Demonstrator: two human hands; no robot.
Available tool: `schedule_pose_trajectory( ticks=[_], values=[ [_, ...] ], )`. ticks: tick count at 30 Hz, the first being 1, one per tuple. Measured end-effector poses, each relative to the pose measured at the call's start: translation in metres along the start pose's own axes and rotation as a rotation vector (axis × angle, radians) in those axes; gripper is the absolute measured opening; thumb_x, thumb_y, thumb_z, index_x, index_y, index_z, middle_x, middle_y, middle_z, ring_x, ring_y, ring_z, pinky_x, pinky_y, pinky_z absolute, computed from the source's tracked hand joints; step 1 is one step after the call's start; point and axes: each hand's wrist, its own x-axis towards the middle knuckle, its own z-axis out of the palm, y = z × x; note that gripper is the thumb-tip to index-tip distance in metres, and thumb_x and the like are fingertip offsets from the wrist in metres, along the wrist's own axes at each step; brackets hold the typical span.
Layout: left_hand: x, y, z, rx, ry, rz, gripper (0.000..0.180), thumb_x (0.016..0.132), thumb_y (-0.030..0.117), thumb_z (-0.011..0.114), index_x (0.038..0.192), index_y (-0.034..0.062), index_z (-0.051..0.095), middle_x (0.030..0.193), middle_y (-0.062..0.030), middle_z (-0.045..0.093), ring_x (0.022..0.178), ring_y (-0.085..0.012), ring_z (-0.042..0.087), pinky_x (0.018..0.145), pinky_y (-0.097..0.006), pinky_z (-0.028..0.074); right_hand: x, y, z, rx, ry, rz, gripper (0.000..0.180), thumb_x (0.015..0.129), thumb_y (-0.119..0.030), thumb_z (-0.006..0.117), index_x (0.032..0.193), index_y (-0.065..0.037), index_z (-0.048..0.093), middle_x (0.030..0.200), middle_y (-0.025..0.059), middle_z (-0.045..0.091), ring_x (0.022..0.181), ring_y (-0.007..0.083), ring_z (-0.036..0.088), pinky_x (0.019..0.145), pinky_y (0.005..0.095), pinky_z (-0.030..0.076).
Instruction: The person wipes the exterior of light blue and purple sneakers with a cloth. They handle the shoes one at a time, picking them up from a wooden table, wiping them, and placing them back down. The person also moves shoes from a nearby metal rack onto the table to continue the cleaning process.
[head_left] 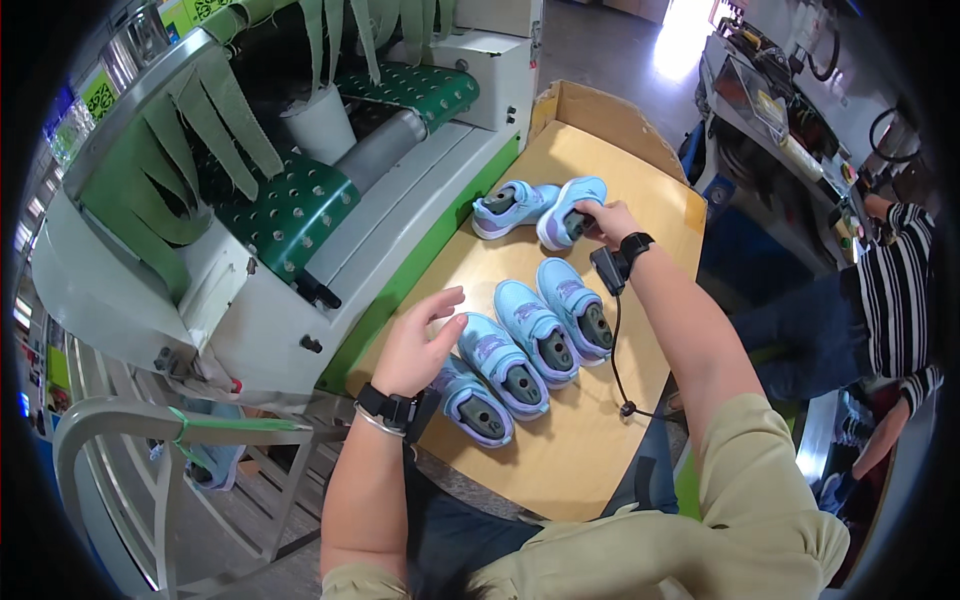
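At the far part of a wooden board (470,265), my right hand (612,224) grips the heel end of a light blue shoe (580,194) with a dark last inside it. Another blue shoe (508,206) lies on its left, touching it. Nearer to me, several matching shoes (492,352) stand in a slanted row, toes pointing away, each with a dark last in its opening. My left hand (421,340) hovers over the leftmost shoe (468,405) of that row, fingers apart, holding nothing. Both wrists wear black straps, and a cable hangs from the right one.
A machine with a green perforated conveyor (290,210) and hanging fabric strips (215,115) borders the board's left. A metal rack (150,430) with blue shoes stands lower left. A cardboard edge (615,115) closes the board's far end. Someone in a striped shirt (892,300) works at right.
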Motion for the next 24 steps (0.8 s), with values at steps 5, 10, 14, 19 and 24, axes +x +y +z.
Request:
schedule_pose_trajectory(
  ticks=[5,10,14,19,24],
  values=[
    [0.016,0.001,0.014,-0.422,0.024,0.007,0.047,0.098,0.027,0.064,0.137,0.0023,0.054,0.129,-0.0138,0.064,0.118,-0.0259,0.062,0.102,-0.039,0.047,-0.052,-0.046,-0.012,0.090,-0.024,-0.319,0.057,0.078,-0.023,0.084,0.114,0.000,0.046,0.104,0.0150,0.061,0.088,0.0195,0.064,0.075,0.0326,0.054],
    [0.011,0.020,0.030,-1.023,0.006,-0.105,0.082,0.092,0.066,0.052,0.151,0.0097,0.035,0.146,-0.0198,0.049,0.125,-0.0373,0.056,0.102,-0.049,0.047,-0.199,-0.122,0.015,0.208,-0.481,-0.551,0.055,0.095,-0.024,0.069,0.136,-0.002,0.040,0.130,0.0158,0.055,0.116,0.0206,0.058,0.097,0.0324,0.047],
    [0.000,0.037,0.014,-1.239,-0.249,-0.023,0.096,0.083,0.080,0.046,0.153,0.0167,0.032,0.143,-0.0201,0.051,0.117,-0.0401,0.061,0.078,-0.047,0.058,-0.232,-0.076,0.014,-0.130,-0.366,-0.628,0.064,0.096,-0.026,0.066,0.146,-0.002,0.036,0.147,0.0200,0.044,0.139,0.0317,0.042,0.114,0.0420,0.035],
    [0.015,0.034,-0.049,-1.240,-0.132,0.157,0.090,0.091,0.076,0.038,0.152,0.0102,0.033,0.144,-0.0204,0.051,0.117,-0.0391,0.062,0.075,-0.040,0.060,-0.230,0.070,0.011,-0.347,-0.142,-0.635,0.076,0.086,-0.005,0.068,0.152,-0.004,0.029,0.147,0.0255,0.039,0.141,0.0386,0.036,0.116,0.0418,0.031],
    [0.019,0.017,-0.087,-1.380,0.126,0.308,0.068,0.104,0.048,0.042,0.151,0.0015,0.029,0.155,-0.0252,0.032,0.140,-0.0375,0.039,0.106,-0.042,0.048,-0.217,0.077,0.007,-0.191,-0.064,-0.620,0.074,0.088,-0.001,0.062,0.154,-0.007,0.028,0.142,0.0155,0.044,0.128,0.0253,0.050,0.107,0.0334,0.042]
  ],
)
